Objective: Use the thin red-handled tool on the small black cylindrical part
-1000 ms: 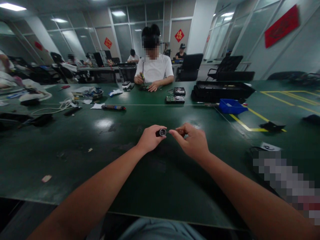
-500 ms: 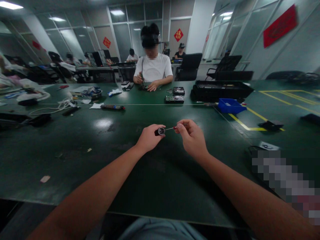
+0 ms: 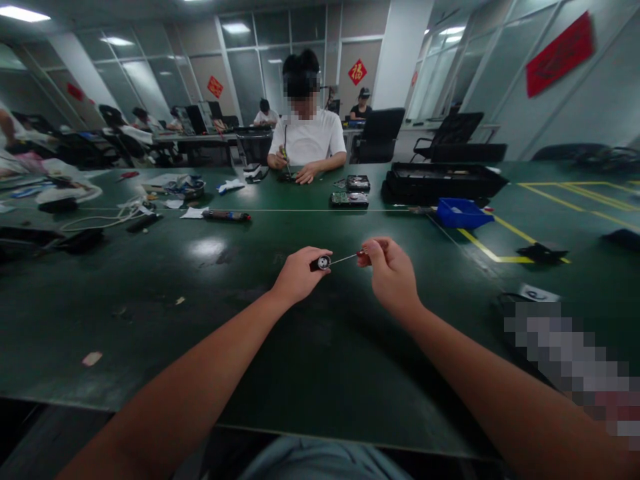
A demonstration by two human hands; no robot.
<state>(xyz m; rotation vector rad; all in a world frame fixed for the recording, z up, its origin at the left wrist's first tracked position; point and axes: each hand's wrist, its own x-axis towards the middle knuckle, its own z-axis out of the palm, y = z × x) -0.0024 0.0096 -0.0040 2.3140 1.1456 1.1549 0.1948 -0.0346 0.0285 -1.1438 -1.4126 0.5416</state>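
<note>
My left hand point(image 3: 299, 275) is closed around a small black cylindrical part point(image 3: 323, 263), whose round silvery end faces me. Its exact kind I cannot make out. My right hand point(image 3: 393, 270) pinches a thin screwdriver point(image 3: 345, 258) by its handle, which the fingers mostly cover. The metal shaft slants down to the left, and its tip is at the rim of the round end; whether it touches is too small to tell. Both hands are held above the green table point(image 3: 300, 373).
Across the table a person point(image 3: 306, 137) in a white shirt works with a screwdriver. Two hard drives point(image 3: 349, 199), a black housing point(image 3: 443, 183) and a blue bin point(image 3: 463, 213) stand toward the back right. A dark rod-shaped tool point(image 3: 227, 216) and cables point(image 3: 117, 217) lie to the left.
My right hand has shifted slightly right, and more of the screwdriver's shaft shows. The round end of the black part is turned a little differently; my left hand stays nearly in place.
</note>
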